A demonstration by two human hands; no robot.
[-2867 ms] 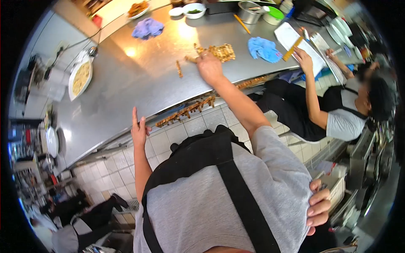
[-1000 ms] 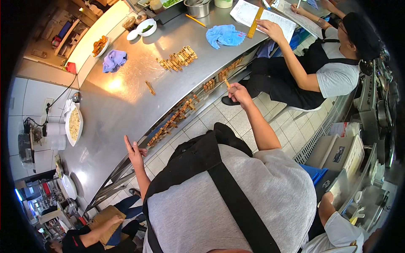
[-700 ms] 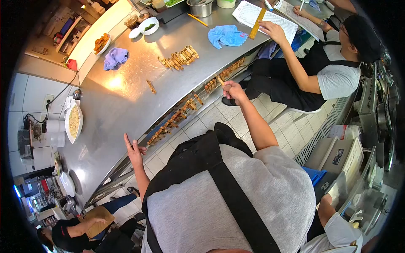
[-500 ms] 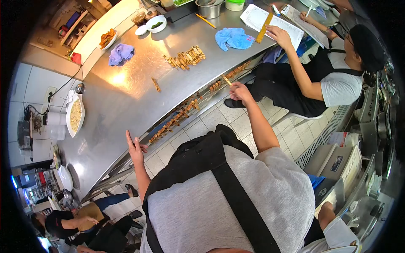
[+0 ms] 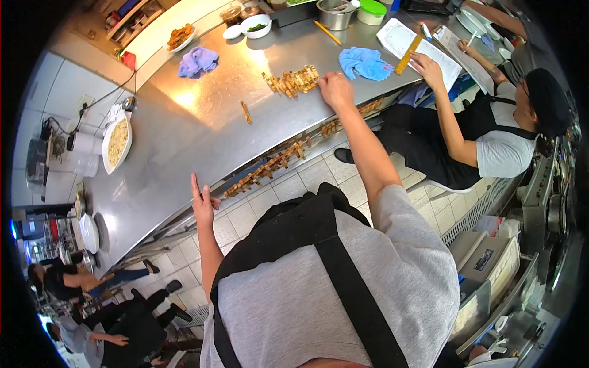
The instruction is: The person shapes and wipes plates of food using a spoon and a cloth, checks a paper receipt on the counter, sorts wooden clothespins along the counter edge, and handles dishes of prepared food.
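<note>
A row of small wooden clothespins (image 5: 293, 82) lies side by side on the steel counter. My right hand (image 5: 337, 92) is at the right end of this row, fingers pinched on a wooden clothespin that they mostly cover. One single clothespin (image 5: 246, 112) rests apart, to the left and nearer me. At the counter's front edge is my left hand (image 5: 203, 201), index finger stretched out and holding nothing. Below the edge, close to that hand, many more clothespins (image 5: 264, 168) are lined up along a rail.
On the steel counter (image 5: 184, 153) are a purple cloth (image 5: 198, 62), a blue cloth (image 5: 364, 63), a pencil (image 5: 327, 32), a metal pot (image 5: 334, 15) and a plate of food (image 5: 116, 143). A seated co-worker (image 5: 466, 135) at right touches a yellow ruler (image 5: 408, 54) on papers.
My right hand has moved from below the counter edge, where it held a clothespin, up to the row's right end. My left hand stays at the edge. The view has shifted slightly.
</note>
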